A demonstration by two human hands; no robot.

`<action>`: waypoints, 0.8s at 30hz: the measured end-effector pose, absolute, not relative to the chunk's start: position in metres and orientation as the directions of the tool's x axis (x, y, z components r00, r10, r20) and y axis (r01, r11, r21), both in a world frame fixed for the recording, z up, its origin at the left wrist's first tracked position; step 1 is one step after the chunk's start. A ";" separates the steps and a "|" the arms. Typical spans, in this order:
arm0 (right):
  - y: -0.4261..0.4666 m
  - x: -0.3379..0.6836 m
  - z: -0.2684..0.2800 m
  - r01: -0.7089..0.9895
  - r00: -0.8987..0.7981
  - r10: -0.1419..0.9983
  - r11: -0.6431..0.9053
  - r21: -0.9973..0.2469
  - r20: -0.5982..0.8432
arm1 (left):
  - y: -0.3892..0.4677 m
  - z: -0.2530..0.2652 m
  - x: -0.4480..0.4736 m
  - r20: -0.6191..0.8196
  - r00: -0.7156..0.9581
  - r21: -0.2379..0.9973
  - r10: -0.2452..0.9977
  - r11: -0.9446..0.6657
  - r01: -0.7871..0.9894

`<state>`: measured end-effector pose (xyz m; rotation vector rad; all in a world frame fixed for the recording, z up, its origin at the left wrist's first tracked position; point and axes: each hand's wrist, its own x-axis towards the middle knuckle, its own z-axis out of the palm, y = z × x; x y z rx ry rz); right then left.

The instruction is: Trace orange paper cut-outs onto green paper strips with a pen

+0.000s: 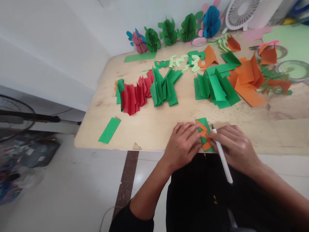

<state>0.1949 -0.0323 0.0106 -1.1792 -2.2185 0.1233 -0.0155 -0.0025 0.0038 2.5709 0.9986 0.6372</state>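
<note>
Near the table's front edge, a green paper strip (204, 120) lies with a wavy orange paper cutout (207, 146) on top of it. My left hand (184, 141) rests over their left side, its bent fingers a little apart and the fingertips on the papers. On the other side, my right hand (233, 145) is closed around a white pen (223, 158). The pen's dark tip points away from me and sits just right of the green strip. Fingers of the right hand also touch the cutout's right edge; part of the cutout is hidden.
Folded red paper (131, 98), folded green paper (165, 88) and orange paper (251, 75) lie farther back. A loose green strip (109, 130) is at left. Small green cutouts (180, 61), paper figures (169, 32), tape rolls (294, 69) and a white fan (242, 14) stand behind.
</note>
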 end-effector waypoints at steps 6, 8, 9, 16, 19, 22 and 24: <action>-0.034 0.197 0.010 0.724 -0.435 0.766 0.610 -0.322 0.474 | -0.002 0.004 -0.015 0.277 0.657 0.433 0.701 -0.702 0.565; -0.034 0.196 0.011 0.725 -0.436 0.765 0.611 -0.318 0.474 | -0.002 0.005 -0.015 0.263 0.660 0.441 0.704 -0.696 0.566; -0.034 0.196 0.011 0.727 -0.435 0.765 0.609 -0.316 0.474 | -0.002 0.006 -0.014 0.257 0.662 0.446 0.704 -0.694 0.566; -0.036 0.193 0.014 0.744 -0.450 0.756 0.612 -0.267 0.476 | -0.002 0.005 -0.015 0.263 0.667 0.445 0.697 -0.701 0.557; -0.038 0.193 0.014 0.750 -0.446 0.760 0.605 -0.266 0.472 | -0.001 0.004 -0.015 0.275 0.667 0.441 0.692 -0.708 0.552; -0.039 0.193 0.013 0.756 -0.433 0.767 0.595 -0.273 0.474 | -0.001 0.004 -0.015 0.279 0.663 0.440 0.695 -0.706 0.555; -0.040 0.192 0.012 0.755 -0.431 0.769 0.594 -0.277 0.473 | -0.001 0.004 -0.014 0.279 0.661 0.441 0.696 -0.705 0.556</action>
